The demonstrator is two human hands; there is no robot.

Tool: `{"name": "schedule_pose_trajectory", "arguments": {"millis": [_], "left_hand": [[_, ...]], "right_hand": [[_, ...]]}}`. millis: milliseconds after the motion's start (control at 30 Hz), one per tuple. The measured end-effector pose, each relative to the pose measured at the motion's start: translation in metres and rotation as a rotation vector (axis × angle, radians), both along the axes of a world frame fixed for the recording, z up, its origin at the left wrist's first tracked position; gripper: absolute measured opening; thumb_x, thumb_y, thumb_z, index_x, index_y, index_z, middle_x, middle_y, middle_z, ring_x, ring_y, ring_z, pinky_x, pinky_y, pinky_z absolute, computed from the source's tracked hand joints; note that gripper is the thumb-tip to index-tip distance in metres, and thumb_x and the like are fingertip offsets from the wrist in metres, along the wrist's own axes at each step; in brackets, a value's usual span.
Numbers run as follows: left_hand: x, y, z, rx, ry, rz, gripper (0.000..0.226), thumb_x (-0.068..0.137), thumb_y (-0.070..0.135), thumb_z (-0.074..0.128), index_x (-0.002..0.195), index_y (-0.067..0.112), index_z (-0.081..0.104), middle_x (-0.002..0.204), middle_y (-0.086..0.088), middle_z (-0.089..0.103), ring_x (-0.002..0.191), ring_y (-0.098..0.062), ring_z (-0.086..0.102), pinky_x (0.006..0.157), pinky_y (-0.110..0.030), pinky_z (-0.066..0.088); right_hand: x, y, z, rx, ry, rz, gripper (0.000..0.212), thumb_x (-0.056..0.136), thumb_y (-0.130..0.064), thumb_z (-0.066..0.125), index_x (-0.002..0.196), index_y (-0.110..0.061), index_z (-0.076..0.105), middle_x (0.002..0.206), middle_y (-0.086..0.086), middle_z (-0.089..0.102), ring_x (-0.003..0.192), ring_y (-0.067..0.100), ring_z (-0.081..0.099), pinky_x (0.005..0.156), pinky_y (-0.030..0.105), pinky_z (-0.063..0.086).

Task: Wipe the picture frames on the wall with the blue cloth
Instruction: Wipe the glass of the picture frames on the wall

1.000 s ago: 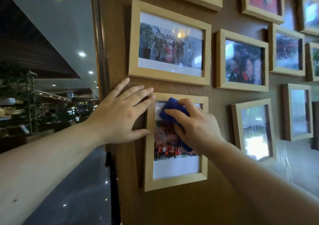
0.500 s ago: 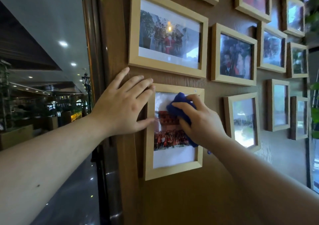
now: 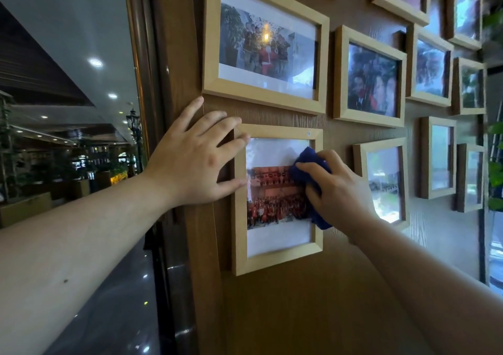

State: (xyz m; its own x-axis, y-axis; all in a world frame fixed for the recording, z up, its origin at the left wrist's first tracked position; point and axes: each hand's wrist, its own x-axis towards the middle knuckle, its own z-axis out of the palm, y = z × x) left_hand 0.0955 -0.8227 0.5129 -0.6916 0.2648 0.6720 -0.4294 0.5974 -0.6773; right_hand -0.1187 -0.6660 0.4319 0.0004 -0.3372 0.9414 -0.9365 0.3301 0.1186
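A light wooden portrait frame (image 3: 277, 262) hangs low on the brown wood wall, holding a photo of a crowd in red. My right hand (image 3: 340, 191) presses a bunched blue cloth (image 3: 306, 169) against the right side of its glass. The cloth's lower end pokes out below my palm at the frame's right edge. My left hand (image 3: 190, 161) lies flat with fingers spread on the wall and on the frame's upper left corner. A larger landscape frame (image 3: 265, 94) hangs directly above.
Several more wooden frames (image 3: 368, 119) cover the wall to the right. A dark wooden post (image 3: 152, 82) edges the wall on the left, with a dim hall and ceiling lights beyond. Green leaves (image 3: 495, 169) show at the far right.
My right hand has carried the blue cloth from the upper left of the glass across to its right side. The left hand has stayed on the frame's corner. The view has shifted slightly.
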Motion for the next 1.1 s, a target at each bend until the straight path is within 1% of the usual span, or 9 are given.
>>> {"name": "schedule_pose_trajectory", "arguments": {"millis": [100,200,500,633,700,767,867,967,1100], "left_hand": [[0.0,0.0,0.0,-0.004,0.004,-0.01,0.071,0.083,0.067,0.045,0.132,0.017,0.053,0.139,-0.015,0.052,0.131,-0.034,0.043,0.115,-0.059,0.017],[0.0,0.0,0.0,-0.004,0.005,-0.019,0.069,0.083,0.066,0.045,0.132,0.017,0.053,0.139,-0.015,0.052,0.131,-0.034,0.042,0.115,-0.059,0.017],[-0.001,-0.002,0.001,-0.017,0.004,-0.014,0.072,0.082,0.068,0.044,0.133,0.018,0.053,0.14,-0.013,0.05,0.131,-0.033,0.041,0.115,-0.059,0.015],[-0.001,-0.001,0.001,-0.012,0.002,-0.015,0.073,0.082,0.069,0.044,0.132,0.018,0.053,0.14,-0.013,0.05,0.131,-0.033,0.041,0.116,-0.059,0.014],[-0.001,0.0,0.001,-0.015,0.001,-0.014,0.072,0.082,0.068,0.043,0.132,0.017,0.053,0.14,-0.014,0.051,0.131,-0.034,0.041,0.116,-0.059,0.014],[-0.001,0.0,0.001,-0.019,0.002,-0.012,0.072,0.082,0.068,0.043,0.132,0.017,0.053,0.139,-0.014,0.051,0.131,-0.034,0.042,0.116,-0.059,0.014],[0.0,0.001,0.001,-0.023,-0.001,-0.003,0.071,0.082,0.067,0.043,0.132,0.016,0.053,0.14,-0.014,0.051,0.13,-0.035,0.042,0.115,-0.06,0.014],[-0.001,0.002,-0.001,-0.021,0.003,0.013,0.072,0.082,0.066,0.043,0.133,0.016,0.051,0.142,-0.015,0.049,0.132,-0.035,0.04,0.115,-0.061,0.013],[-0.002,0.002,-0.003,-0.016,0.005,0.023,0.071,0.082,0.064,0.045,0.134,0.015,0.05,0.144,-0.016,0.046,0.134,-0.035,0.039,0.115,-0.062,0.013]], "right_hand": [[0.026,-0.011,-0.006,0.047,0.076,0.15,0.035,0.085,-0.022,0.058,0.12,-0.018,0.058,0.12,0.01,0.052,0.084,0.022,0.058,0.055,0.032,0.054],[0.047,-0.023,-0.018,0.177,0.209,0.232,0.033,0.087,-0.02,0.057,0.119,-0.015,0.059,0.118,0.015,0.055,0.081,0.023,0.058,0.05,0.032,0.052],[0.0,0.003,-0.029,0.189,0.171,0.041,0.032,0.081,-0.018,0.065,0.112,-0.017,0.063,0.116,0.012,0.057,0.095,0.027,0.059,0.045,0.033,0.051],[-0.002,0.006,-0.032,0.12,0.013,0.036,0.034,0.076,-0.012,0.069,0.11,-0.015,0.063,0.114,0.012,0.056,0.09,0.031,0.061,0.046,0.038,0.053],[0.007,0.002,-0.035,0.097,-0.035,0.087,0.037,0.077,-0.014,0.068,0.114,-0.017,0.062,0.118,0.01,0.054,0.089,0.027,0.06,0.052,0.038,0.054],[0.021,-0.003,-0.041,0.155,0.003,0.165,0.037,0.081,-0.02,0.063,0.118,-0.018,0.06,0.121,0.008,0.051,0.089,0.023,0.058,0.057,0.035,0.055],[0.041,-0.007,-0.05,0.275,0.094,0.228,0.036,0.085,-0.023,0.057,0.121,-0.019,0.058,0.122,0.011,0.052,0.091,0.021,0.058,0.059,0.027,0.053],[0.052,-0.009,-0.058,0.332,0.121,0.248,0.036,0.083,-0.019,0.061,0.118,-0.018,0.061,0.12,0.014,0.056,0.093,0.026,0.06,0.057,0.032,0.055],[0.039,-0.002,-0.058,0.397,0.197,0.17,0.036,0.08,-0.018,0.067,0.115,-0.018,0.062,0.121,0.016,0.057,0.096,0.03,0.061,0.054,0.039,0.056]]}}
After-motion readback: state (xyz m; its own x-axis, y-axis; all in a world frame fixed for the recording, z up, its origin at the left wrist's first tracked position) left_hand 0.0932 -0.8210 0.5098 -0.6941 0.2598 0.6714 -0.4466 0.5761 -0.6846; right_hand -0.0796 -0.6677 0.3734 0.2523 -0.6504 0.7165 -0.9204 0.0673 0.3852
